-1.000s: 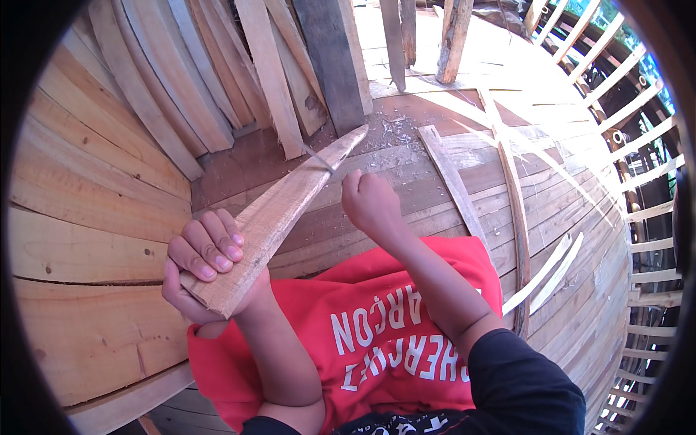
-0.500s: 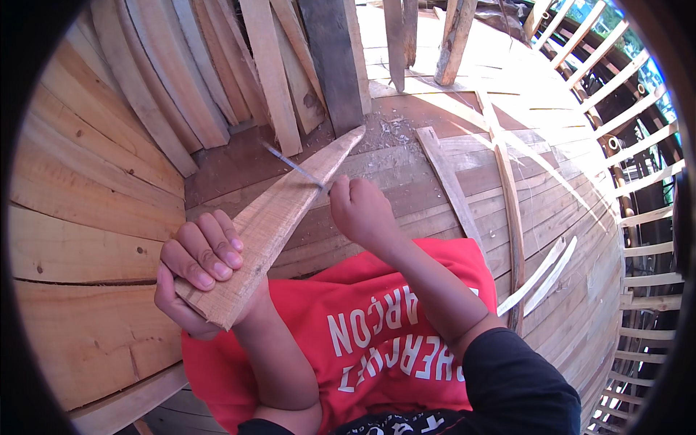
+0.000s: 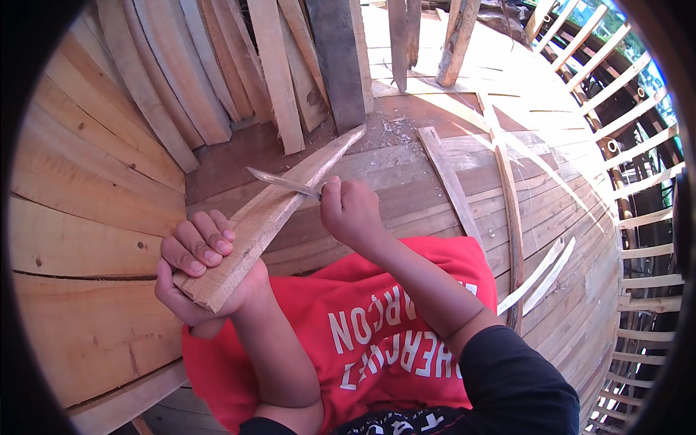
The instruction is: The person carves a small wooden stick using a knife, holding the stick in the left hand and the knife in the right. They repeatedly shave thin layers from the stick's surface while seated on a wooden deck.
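My left hand [image 3: 199, 254] is closed around the wide near end of a tapered wooden board [image 3: 268, 210]. The board slants away from me to the right, and its pointed far end lies near the foot of a dark post. In my right hand [image 3: 351, 210], just right of the board, is a knife [image 3: 284, 183] gripped by its handle, which my fingers mostly hide. Its thin blade lies across the board's upper face and points left. A red cloth [image 3: 406, 297] with white lettering spreads beneath my forearms.
Wooden planks [image 3: 94, 254] form the wall at left. Upright boards and a dark post [image 3: 337, 65] stand at the far side. Loose strips [image 3: 500, 188], pale curved pieces [image 3: 544, 279] and wood shavings [image 3: 397, 132] lie on the plank floor. A slatted railing [image 3: 645, 254] curves along the right.
My right hand has drawn the knife a little nearer and to the left along the board. The board's near end has dropped slightly toward me, still held by my left hand.
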The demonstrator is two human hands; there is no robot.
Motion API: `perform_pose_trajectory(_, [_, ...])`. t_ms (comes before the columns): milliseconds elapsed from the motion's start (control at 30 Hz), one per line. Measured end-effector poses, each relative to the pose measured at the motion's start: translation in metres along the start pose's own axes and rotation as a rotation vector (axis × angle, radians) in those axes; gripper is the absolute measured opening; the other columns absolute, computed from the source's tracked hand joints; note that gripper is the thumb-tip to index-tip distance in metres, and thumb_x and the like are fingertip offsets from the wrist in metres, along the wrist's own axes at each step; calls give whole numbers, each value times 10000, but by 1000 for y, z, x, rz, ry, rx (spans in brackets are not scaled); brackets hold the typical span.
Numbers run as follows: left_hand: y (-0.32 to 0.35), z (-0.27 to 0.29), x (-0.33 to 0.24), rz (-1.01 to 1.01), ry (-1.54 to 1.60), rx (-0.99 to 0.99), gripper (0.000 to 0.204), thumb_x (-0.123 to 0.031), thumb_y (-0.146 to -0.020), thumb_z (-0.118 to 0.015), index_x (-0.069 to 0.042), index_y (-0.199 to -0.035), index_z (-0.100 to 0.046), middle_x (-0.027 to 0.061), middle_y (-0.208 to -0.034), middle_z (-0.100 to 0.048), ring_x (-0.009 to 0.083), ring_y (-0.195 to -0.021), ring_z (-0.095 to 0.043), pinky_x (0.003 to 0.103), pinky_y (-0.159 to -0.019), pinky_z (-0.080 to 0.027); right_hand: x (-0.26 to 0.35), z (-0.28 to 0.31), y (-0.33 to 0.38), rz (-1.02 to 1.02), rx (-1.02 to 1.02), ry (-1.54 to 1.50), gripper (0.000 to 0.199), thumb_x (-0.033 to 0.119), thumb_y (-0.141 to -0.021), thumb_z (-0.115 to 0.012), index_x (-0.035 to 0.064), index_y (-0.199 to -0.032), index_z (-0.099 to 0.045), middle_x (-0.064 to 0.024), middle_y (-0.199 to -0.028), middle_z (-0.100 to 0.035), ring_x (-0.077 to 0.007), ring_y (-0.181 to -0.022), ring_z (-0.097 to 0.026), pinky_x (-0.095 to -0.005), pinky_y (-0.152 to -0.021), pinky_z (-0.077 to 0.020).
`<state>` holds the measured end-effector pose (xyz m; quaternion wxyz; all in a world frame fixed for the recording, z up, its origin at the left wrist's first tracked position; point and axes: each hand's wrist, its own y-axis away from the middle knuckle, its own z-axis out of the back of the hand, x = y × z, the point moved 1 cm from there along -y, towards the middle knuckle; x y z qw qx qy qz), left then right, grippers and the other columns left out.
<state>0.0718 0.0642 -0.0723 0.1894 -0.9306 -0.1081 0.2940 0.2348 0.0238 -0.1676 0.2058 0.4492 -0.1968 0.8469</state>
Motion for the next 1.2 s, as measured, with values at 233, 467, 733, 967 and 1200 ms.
perform_pose_trajectory(233, [0,3,-1,20,-27,-28,304,-264,-855,-349,-156,-577,-407,6,-527,-409,143,-515,-400,300,-567,-372,-14,-12,-4,174,-154,99,482,228,-924,-403,11,-529,-574,-221,-531,-547,-434,-534,-568,-515,-562,-460])
perform_pose_trajectory(467, [-4,4,1,14,-19,-100,283,-255,-823,-364,-163,-557,-392,-2,-511,-400,143,-498,-390,302,-540,-357,-28,-17,-7,161,-172,104,486,232,-922,-412,0,-523,-563,-234,-549,-554,-437,-531,-562,-520,-555,-450])
perform_pose_trajectory(733, [-6,7,3,-12,-21,-205,269,-269,-811,-364,-162,-565,-372,5,-508,-371,140,-490,-368,295,-531,-352,39,8,17,-43,19,165,510,255,-947,-379,-15,-580,-608,-257,-612,-599,-454,-604,-612,-532,-623,-498])
perform_pose_trajectory(967, [-3,8,7,-24,-72,-161,251,-274,-805,-362,-170,-578,-345,-5,-519,-358,137,-507,-359,298,-547,-346,36,15,11,-55,33,186,515,259,-952,-369,-20,-608,-630,-282,-623,-601,-476,-619,-614,-560,-656,-500])
perform_pose_trajectory(1200, [3,-13,13,-2,-47,-105,260,-282,-807,-360,-169,-574,-343,-5,-518,-365,135,-508,-364,298,-547,-351,-27,22,-25,-187,-103,285,530,298,-961,-366,-19,-662,-666,-278,-675,-630,-470,-668,-640,-554,-698,-515])
